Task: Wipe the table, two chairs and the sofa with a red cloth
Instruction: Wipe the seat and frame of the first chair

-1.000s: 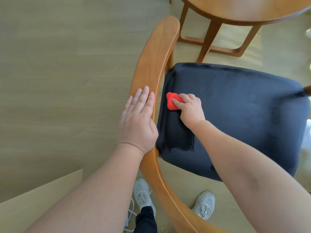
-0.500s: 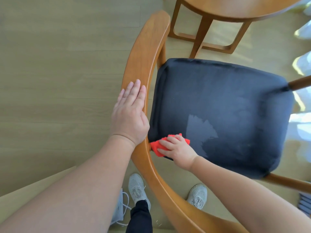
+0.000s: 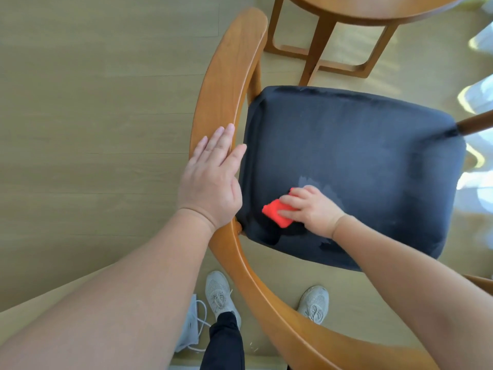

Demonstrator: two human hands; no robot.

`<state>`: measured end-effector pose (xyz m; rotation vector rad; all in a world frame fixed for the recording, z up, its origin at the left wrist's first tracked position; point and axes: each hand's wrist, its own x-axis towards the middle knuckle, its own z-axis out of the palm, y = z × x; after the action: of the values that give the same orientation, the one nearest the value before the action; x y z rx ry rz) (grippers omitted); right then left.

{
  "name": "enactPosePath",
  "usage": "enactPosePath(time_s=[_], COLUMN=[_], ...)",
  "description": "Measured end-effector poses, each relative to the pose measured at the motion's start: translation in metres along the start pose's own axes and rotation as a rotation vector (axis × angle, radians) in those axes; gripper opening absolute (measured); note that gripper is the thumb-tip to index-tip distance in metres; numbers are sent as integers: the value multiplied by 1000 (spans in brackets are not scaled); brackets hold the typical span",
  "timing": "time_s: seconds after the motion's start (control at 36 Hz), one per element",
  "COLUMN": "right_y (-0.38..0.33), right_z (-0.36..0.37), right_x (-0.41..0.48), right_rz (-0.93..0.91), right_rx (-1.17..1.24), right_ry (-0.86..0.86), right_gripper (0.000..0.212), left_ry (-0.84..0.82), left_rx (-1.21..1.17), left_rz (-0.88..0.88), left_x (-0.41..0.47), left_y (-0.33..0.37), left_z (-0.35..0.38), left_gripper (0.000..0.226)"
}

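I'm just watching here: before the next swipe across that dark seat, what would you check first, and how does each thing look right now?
1. Red cloth under the right hand: ok, fingers press it flat.
2. Cloth touching the dark seat cushion: ok, near its front left corner.
3. Left hand steadying the wooden backrest: ok, lying flat on it.
4. Unwiped seat ahead free of objects: ok.
5. Whether the cloth is damp enough: cannot tell.
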<state>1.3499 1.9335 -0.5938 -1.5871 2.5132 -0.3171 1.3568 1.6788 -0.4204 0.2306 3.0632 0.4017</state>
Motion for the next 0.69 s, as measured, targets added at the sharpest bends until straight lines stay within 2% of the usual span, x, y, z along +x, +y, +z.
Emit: enactPosePath(time_s=[0.11,0.19,0.25,0.42,0.5,0.69], right_y=[28,47,50,28,9,-41], right_z=[-11,-18,-18,0,3,13], right_x=[2,3,4,-4,-14,-85], right_rz=[126,420,536,649,605,160], right_rx=[-36,1,12,79,79,59], right_ry=[43,124,128,186,179,-93], right_gripper=[37,45,49,57,57,70], left_ry=[8,7,-1,-5,-11,-22], left_rx=[1,10,16,51,49,38], left_rz=[-6,-11,-9,-16,-12,-21], left_x=[0,0,0,0,0,-1], left_y=[0,0,1,2,3,3], left_z=[0,1,0,0,0,-2], left_gripper=[54,54,54,50,49,53])
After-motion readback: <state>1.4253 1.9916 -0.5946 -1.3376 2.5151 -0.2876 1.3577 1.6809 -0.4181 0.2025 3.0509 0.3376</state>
